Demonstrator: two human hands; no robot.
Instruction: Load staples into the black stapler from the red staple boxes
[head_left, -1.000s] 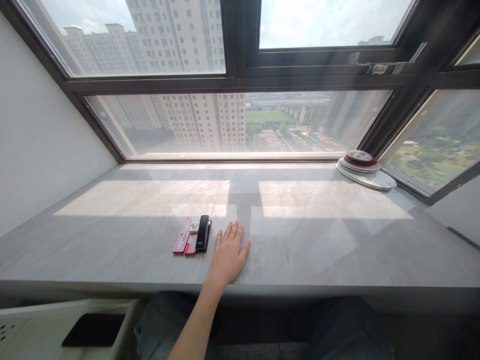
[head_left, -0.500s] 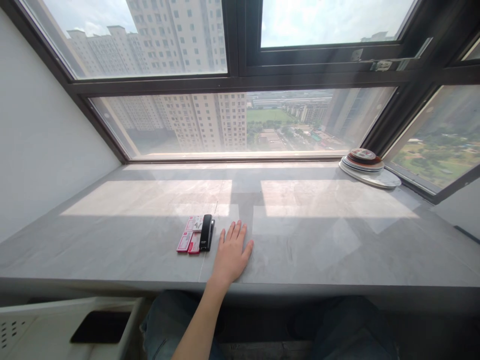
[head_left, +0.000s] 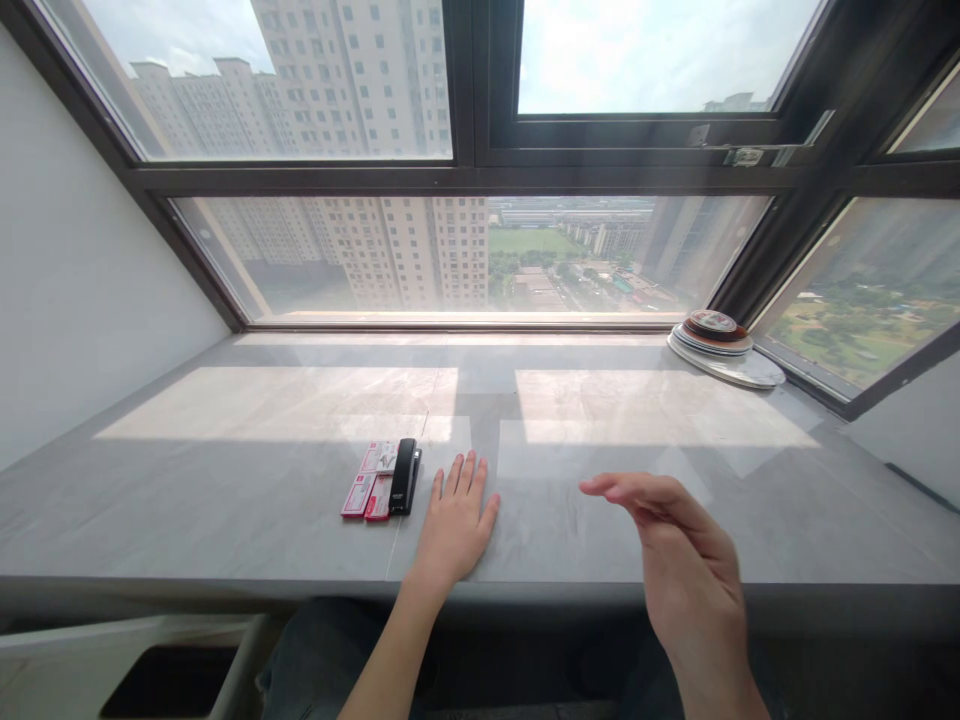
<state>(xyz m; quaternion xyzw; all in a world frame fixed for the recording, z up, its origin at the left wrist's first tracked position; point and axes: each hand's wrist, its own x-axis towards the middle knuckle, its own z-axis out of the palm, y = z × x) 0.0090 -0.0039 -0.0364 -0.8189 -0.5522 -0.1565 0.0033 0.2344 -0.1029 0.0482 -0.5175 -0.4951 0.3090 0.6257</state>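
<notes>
Entering at lower right, absent a second ago, the right hand (head_left: pixel 679 560) is raised over the counter (head_left: pixel 225 510), fingers loosely open, nothing held. The left hand (head_left: pixel 454 520) is kept flat, fingers spread and empty. The stapler (head_left: pixel 406 477) is laid just left of its fingertips, not touched, against red staple boxes (head_left: pixel 371 482).

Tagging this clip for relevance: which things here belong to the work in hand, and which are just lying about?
In hand: black stapler and red packets, beside the flat left hand; right hand raised, empty.
Lying about: stack of round discs by the window.
</notes>
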